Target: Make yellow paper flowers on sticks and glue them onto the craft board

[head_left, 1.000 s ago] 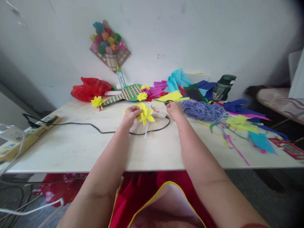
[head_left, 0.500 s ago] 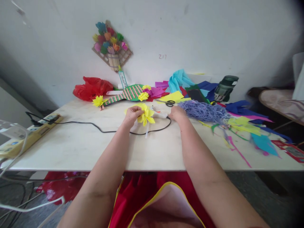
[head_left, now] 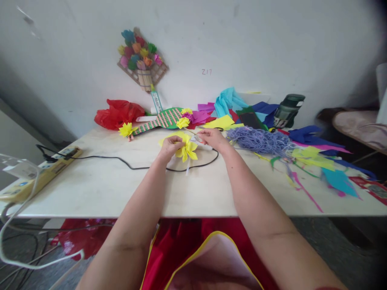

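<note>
Now, flower: the yellow crepe-paper flower on a white stem (head_left: 188,149) is held just above the pale stone-look table (head_left: 121,189); all places below are told from this flower.
Left hand: the left hand (head_left: 170,146) is clamped on the flower's left side, pinching the petals, probably to keep the head steady.
Right hand: the right hand (head_left: 214,139) is just right of the flower, fingers bent toward it; whether they grip something I cannot tell.
Both: the 2 hands are near, not touching.
Cord: the thin black cord (head_left: 127,166) comes from the left and loops under the flower.
Yarn: the heap of lilac yarn (head_left: 260,141) lies to the right, probably kept within reach.
</note>
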Demonstrator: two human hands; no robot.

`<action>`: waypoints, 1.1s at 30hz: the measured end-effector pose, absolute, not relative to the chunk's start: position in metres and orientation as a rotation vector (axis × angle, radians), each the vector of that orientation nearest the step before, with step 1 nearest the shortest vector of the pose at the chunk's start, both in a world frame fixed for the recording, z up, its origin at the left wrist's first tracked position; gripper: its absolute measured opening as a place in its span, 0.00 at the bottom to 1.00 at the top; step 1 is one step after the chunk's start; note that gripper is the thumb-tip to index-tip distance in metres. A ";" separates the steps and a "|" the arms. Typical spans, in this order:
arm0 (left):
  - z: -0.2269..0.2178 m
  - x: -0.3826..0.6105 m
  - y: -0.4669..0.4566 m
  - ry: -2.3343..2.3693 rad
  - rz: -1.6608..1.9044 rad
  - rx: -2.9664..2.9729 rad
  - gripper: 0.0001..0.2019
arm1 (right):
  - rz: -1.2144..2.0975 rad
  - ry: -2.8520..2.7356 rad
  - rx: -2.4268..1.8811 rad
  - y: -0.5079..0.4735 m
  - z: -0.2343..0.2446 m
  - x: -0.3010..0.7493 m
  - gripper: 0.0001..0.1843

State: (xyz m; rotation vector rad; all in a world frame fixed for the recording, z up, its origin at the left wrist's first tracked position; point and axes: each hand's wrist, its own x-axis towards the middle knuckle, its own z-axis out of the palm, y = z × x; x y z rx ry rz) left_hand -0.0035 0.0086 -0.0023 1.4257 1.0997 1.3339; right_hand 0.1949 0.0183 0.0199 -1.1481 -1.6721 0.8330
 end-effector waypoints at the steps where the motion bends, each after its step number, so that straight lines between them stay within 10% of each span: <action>1: -0.002 -0.003 0.008 1.104 1.334 1.431 0.12 | 0.894 -1.668 -1.116 0.016 0.021 0.192 0.11; 33: -0.002 -0.007 0.007 0.985 1.122 1.441 0.13 | 1.089 -1.831 -0.950 0.014 0.019 0.186 0.22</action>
